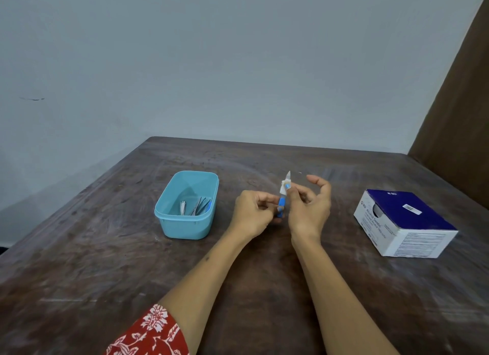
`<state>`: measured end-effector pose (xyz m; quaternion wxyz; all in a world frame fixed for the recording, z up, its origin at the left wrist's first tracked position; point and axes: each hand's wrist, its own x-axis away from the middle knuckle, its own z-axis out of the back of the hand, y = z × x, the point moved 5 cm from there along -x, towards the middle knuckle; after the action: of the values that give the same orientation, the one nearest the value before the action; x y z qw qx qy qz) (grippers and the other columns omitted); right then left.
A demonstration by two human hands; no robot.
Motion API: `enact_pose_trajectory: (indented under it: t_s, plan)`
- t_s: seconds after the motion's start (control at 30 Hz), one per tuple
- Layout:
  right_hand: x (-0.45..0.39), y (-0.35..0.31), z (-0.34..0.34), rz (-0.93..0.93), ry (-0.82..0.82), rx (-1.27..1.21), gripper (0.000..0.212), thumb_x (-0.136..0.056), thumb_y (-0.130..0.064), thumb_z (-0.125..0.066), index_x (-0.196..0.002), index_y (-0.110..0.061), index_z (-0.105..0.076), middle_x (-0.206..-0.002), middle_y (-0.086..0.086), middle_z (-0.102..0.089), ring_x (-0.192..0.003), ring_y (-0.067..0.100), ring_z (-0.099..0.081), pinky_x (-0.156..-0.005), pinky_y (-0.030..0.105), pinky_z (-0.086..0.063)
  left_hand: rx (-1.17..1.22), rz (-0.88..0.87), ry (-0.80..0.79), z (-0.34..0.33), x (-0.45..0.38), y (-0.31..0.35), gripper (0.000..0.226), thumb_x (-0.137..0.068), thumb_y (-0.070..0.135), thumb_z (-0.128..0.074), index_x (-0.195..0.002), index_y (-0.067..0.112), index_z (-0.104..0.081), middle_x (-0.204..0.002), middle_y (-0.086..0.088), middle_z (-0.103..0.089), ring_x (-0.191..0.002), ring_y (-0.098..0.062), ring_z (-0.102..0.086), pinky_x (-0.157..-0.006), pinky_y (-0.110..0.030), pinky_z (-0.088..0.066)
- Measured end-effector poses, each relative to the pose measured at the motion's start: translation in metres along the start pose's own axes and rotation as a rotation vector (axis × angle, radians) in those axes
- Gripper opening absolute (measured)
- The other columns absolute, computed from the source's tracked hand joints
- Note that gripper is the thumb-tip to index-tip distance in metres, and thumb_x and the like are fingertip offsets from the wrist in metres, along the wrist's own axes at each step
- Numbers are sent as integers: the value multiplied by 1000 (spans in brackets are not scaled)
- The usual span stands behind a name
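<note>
Tool [281, 204], one, in left hand [252, 211]; right hand [308, 209] pinches one swab [285, 184].

The worktop [105, 249] is dark wood, matt and rough, scuffed with pale scratches. The tub [185, 229] is smooth light-blue plastic with a soft sheen, and the tools [197, 206] in it are glossy metal. The handle [281, 204] is smooth blue plastic under a thin white fibrous wipe [285, 184], the box [412, 214] is smooth printed cardboard, and the sleeve [153, 331] is patterned cloth.
</note>
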<state>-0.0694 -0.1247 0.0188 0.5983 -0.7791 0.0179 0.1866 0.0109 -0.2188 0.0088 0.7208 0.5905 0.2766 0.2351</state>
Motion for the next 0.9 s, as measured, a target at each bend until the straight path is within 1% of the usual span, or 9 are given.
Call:
enact_pose_trajectory:
  t_s: [0.07, 0.1, 0.17, 0.23, 0.37, 0.57, 0.7, 0.8, 0.9]
  plan:
    - [2, 4, -4, -16, -67, 47, 38, -80, -5, -70, -101, -27, -47, -78, -5, -71, -65, -3, -65, -56, 6, -46, -20, -31, 62, 4, 0, 0, 22, -83, -2, -63, -101, 8, -71, -91, -6, -73, -78, -11, -71, -69, -26, -59]
    - [3, 5, -6, -22, -86, 61, 38, -80, -5, -70, -100, -28, -47, -79, -4, -71, -66, -1, -66, -56, 8, -47, -32, -40, 81, 5, 1, 0, 22, -83, -3, -63, -101, 8, -70, -91, -5, -73, -78, -10, -71, -69, -25, -59]
    - [3, 6, -6, -32, -82, 62, 39, -80, -5, -71, -98, -31, -47, -78, -3, -72, -68, 4, -68, -58, 14, -51, -7, -22, 62, 6, 0, 0, 22, -82, -4, -63, -99, 8, -71, -86, -3, -72, -74, -8, -70, -62, -19, -57]
    - [2, 4, -2, -42, -27, 30, 41, -80, -6, -70, -95, -35, -46, -76, -5, -71, -68, 5, -68, -60, 18, -53, 74, 36, -26, 2, 0, 0, 20, -83, -6, -62, -97, 5, -70, -82, -4, -72, -71, -10, -71, -58, -17, -55]
    - [0, 2, 4, -74, 55, -74, 41, -80, -5, -70, -91, -36, -45, -74, -5, -70, -62, -2, -65, -55, 9, -46, 99, 75, -139, -4, 0, 0, 19, -83, -9, -61, -97, 0, -69, -82, -8, -71, -70, -13, -72, -58, -19, -55]
    - [1, -2, 4, -80, 108, -124, 43, -78, -3, -71, -90, -36, -45, -73, -4, -71, -61, -2, -66, -49, 5, -44, 77, 110, -171, -3, 1, 2, 20, -83, -9, -60, -101, -5, -67, -87, -13, -71, -70, -13, -72, -57, -18, -55]
    - [1, -1, 5, -88, 135, -123, 44, -78, -3, -71, -90, -38, -45, -70, -7, -70, -66, -3, -67, -54, 5, -45, 60, 127, -200, -2, 2, 3, 22, -82, -10, -60, -103, -7, -66, -93, -21, -70, -74, -20, -71, -62, -24, -59]
    - [0, 1, 5, -94, 126, -87, 43, -79, -5, -71, -90, -38, -45, -71, -8, -70, -73, 3, -68, -65, 11, -47, 31, 140, -188, 0, 2, 2, 21, -81, -10, -62, -100, -6, -67, -92, -23, -70, -74, -22, -71, -62, -26, -59]
    - [0, 4, 2, -81, 71, -38, 39, -79, -5, -71, -94, -31, -46, -72, -8, -69, -66, 1, -66, -59, 7, -46, -3, 122, -93, 1, 2, -2, 22, -81, -11, -60, -99, -2, -69, -89, -18, -72, -74, -20, -72, -63, -25, -59]
